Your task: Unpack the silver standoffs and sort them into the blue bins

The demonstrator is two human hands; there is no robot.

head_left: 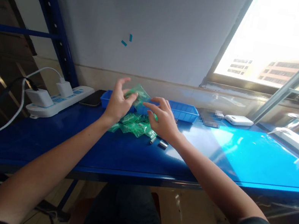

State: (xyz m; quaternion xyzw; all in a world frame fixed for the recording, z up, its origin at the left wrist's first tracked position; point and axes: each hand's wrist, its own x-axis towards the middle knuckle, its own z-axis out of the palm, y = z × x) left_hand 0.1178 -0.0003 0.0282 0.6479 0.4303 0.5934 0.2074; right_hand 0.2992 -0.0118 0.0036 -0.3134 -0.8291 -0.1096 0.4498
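Observation:
My left hand [118, 103] pinches a small green see-through plastic bag [141, 94] between thumb and fingers, above the table. Something pale shows inside the bag, too unclear to name. Beside the bag's right edge is my right hand [165, 121], its fingers apart and the index fingertip close to the plastic; whether it touches I cannot tell. Below both hands lies a pile of similar green bags [134, 125]. Next to the pile, under my right hand, are a short metal cylinder [163, 144] and a thinner metal piece [152, 140].
Behind the hands stand a blue plastic bin [184, 112] and, partly hidden, another blue bin [106, 99]. A dark phone [93, 97] and a white power strip [61, 102] with plugs lie left on the blue table [80, 146]. A white box-like device [239, 121] sits right, near the window.

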